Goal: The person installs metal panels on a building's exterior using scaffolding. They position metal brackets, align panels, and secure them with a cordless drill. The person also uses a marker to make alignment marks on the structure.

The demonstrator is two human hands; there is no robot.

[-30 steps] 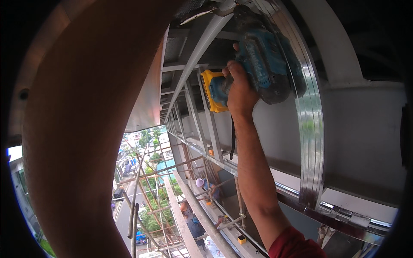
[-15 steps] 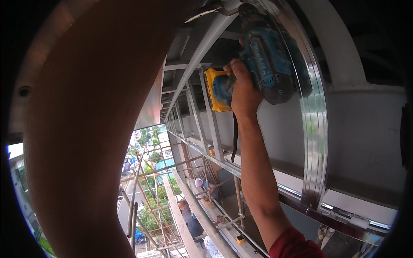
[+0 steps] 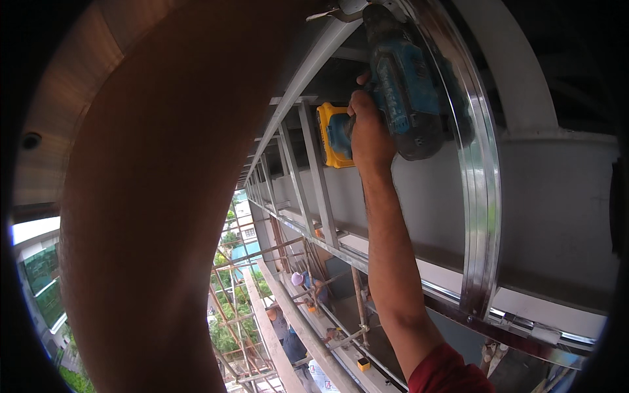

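Observation:
My right hand [image 3: 372, 134] is closed round the grip of a teal and black cordless drill [image 3: 409, 98] with a yellow-cased battery [image 3: 335, 135] at its base. The drill points up, its chuck [image 3: 380, 19] close to a bent metal piece [image 3: 350, 10] at the top edge. What the bit touches cannot be made out. Just right of the drill runs a shiny curved metal channel [image 3: 481, 190]. My left forearm [image 3: 151, 209] fills the left side, very near and dark, reaching up; its hand lies beyond the picture.
Metal studs [image 3: 318, 177] and a long rail [image 3: 308, 65] form a frame overhead. Below stand bamboo scaffold poles [image 3: 360, 298] and planks [image 3: 278, 327]. Two people work there, one in a pale cap [image 3: 298, 279]. A small yellow and black box [image 3: 364, 364] sits on a ledge. Trees show far below.
The view has shifted slightly, and my left forearm has moved to the right across it. My right hand keeps its hold on the drill, which stays nearly in place beside the channel.

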